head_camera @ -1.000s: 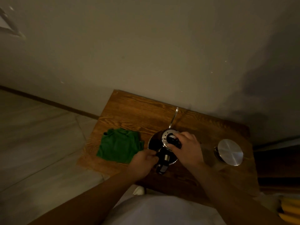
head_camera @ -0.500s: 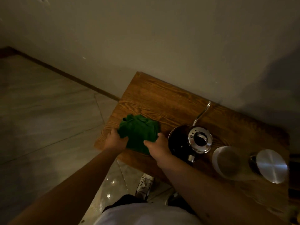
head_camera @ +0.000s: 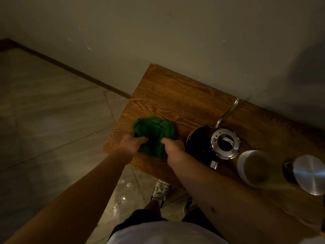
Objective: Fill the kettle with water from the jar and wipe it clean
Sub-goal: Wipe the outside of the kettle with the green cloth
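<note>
Head view: wiping step just opening, by the look of it, with pouring judged done since the lid sits back on the kettle (head_camera: pixel 213 144). Both hands down on one green cloth (head_camera: pixel 153 133) near the table's (head_camera: pixel 168 95) left edge, toward its front; left hand (head_camera: pixel 131 144) gripping the cloth's left side with curled fingers, right hand (head_camera: pixel 174 150) pinching its right side, thumb over the fabric. Kettle standing upright just right of the cloth, near the front edge, thin spout reaching toward the back edge by the wall; not touched by either hand. Further right along the front, one pale jar (head_camera: pixel 253 169), apparently lying on its side though too blurred to be sure, and one round metal lid (head_camera: pixel 310 174) toward the right end. Next move, as a guess: gather the cloth into one hand, steady the kettle with the other, rub the body and lid. Count: two hands, one cloth, one kettle, one jar, one loose lid, one table.
</note>
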